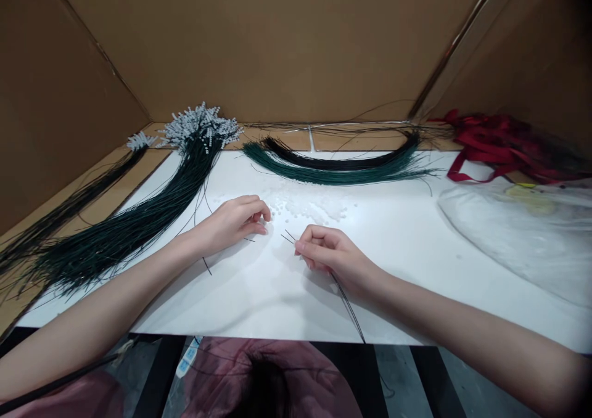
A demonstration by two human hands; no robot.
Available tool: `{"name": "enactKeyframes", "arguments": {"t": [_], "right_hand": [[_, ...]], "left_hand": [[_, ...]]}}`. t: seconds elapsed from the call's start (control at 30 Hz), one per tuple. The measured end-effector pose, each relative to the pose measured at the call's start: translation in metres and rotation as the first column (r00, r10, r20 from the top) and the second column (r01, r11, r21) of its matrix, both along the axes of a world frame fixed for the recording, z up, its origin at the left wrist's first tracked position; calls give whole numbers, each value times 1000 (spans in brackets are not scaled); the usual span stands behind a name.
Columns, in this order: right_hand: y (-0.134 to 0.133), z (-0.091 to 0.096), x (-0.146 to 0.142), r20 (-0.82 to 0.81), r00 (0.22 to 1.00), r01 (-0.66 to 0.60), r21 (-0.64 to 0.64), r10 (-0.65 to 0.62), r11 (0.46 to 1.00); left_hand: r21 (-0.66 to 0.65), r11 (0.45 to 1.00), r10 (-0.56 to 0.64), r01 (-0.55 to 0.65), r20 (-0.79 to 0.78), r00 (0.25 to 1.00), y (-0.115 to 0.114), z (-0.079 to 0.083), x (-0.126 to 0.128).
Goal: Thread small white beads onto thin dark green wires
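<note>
My right hand (pixel 330 254) pinches a few thin dark green wires (pixel 348 304) whose short ends stick out past my fingertips toward the left and whose long tails run back over the table's front edge. My left hand (pixel 235 221) rests on the white table (pixel 259 288) with its fingers curled, fingertips pressed together at the edge of a scatter of tiny white beads (pixel 314 205). A short dark wire lies under my left wrist. The two hands are about a hand's width apart.
A thick bundle of green wires tipped with white beads (pixel 139 221) fans across the left, with a thinner bundle (pixel 60 211) beside it. Plain green and black wires (pixel 337 165) curve at the back. Red ribbons (pixel 499 143) and a clear plastic bag (pixel 522 233) lie right. Cardboard walls surround.
</note>
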State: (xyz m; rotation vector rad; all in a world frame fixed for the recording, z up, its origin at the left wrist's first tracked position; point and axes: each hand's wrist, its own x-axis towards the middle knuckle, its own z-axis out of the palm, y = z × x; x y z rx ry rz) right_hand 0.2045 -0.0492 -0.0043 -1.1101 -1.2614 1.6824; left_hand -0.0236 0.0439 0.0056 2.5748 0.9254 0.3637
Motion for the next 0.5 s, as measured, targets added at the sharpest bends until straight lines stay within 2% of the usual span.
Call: {"name": "enactKeyframes", "arguments": {"t": [0.37,0.5], "right_hand": [[0,1,0,8,1000,6,-6,-6,1000],[0,0,0,12,1000,5,-11,-4,1000]], "left_hand": [[21,1000,-19,19,-1,1000,5,-4,3],[23,1000,19,-19,-4,1000,5,-3,0]]}}
